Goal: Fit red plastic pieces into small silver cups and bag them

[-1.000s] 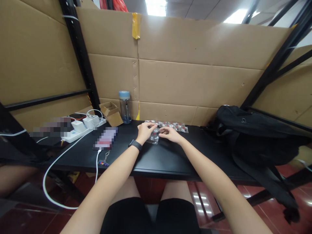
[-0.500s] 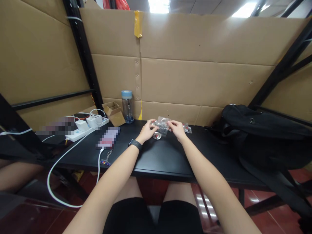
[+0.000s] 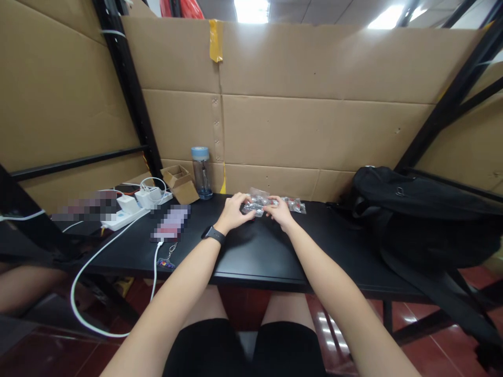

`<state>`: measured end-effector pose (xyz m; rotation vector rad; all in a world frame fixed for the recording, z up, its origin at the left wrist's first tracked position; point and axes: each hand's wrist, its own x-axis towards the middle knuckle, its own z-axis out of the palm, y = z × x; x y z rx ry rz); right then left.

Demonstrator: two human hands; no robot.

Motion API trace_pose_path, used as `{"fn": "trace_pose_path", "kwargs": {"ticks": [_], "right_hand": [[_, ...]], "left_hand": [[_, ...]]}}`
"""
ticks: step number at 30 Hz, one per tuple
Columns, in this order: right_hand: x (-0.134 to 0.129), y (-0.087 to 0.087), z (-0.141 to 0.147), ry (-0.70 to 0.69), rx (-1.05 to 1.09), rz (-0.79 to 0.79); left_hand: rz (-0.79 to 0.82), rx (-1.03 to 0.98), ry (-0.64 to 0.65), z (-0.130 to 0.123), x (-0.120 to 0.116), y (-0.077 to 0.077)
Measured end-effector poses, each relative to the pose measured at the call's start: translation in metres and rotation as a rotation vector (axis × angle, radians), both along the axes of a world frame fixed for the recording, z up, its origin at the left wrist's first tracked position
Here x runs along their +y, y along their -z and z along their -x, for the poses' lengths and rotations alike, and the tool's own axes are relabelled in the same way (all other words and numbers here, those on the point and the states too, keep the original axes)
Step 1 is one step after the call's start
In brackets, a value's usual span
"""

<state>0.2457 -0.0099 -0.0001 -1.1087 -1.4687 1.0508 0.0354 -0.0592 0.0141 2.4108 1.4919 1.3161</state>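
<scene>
A crinkled clear plastic bag (image 3: 257, 198) with shiny contents lies between my hands toward the back of the black table. My left hand (image 3: 233, 212), with a dark watch (image 3: 214, 235) on its wrist, curls its thumb and fingers round the bag's left side. My right hand (image 3: 280, 212) pinches the bag's right edge. Just beyond the right fingers lies another small clear packet (image 3: 297, 205) with bits of red in it. What exactly the bags contain is too small to make out.
At the left are a phone (image 3: 172, 222) on a white cable, a keychain (image 3: 166, 262) and a white power strip (image 3: 126, 217). An open cardboard box (image 3: 181, 184) and a blue-lidded bottle (image 3: 201, 173) stand behind. A black backpack (image 3: 424, 220) fills the right side.
Both hands have shifted slightly, and the bag now sits lower between them. The round shiny piece with red, seen below the bag before, no longer shows separately. The view has turned slightly right.
</scene>
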Motion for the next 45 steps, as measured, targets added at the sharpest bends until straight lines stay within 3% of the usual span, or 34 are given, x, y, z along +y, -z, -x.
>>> {"fn": "trace_pose_path", "kwargs": {"ticks": [3,9,17,22,27,31,33,38,45], "right_hand": [[-0.001,0.000,0.000,-0.023,0.011,0.022],[-0.003,0.001,0.003,-0.101,-0.028,-0.027],[0.010,0.008,-0.004,-0.064,-0.183,-0.125],[0.023,0.009,-0.017,-0.006,-0.337,-0.263],[0.031,0.010,-0.039,0.139,-0.769,-0.393],[0.033,0.016,-0.041,0.103,-1.000,-0.356],[0.035,0.019,-0.037,0.081,-1.041,-0.313],[0.036,0.016,-0.028,0.095,-1.087,-0.289],[0.022,0.002,-0.031,0.105,-0.972,-0.340]], "left_hand": [[0.014,0.184,0.083,-0.007,-0.004,0.000],[0.087,0.228,-0.014,-0.006,0.005,0.009],[0.042,0.014,-0.437,0.035,0.029,0.012],[0.123,0.035,-0.550,0.051,0.046,0.028],[0.260,0.113,-0.515,0.049,0.047,0.037],[0.246,0.086,-0.507,0.046,0.046,0.031],[0.248,0.052,-0.435,0.041,0.045,0.027],[0.342,0.050,-0.111,0.022,0.035,0.017],[0.401,0.165,0.088,0.009,0.019,0.015]]}}
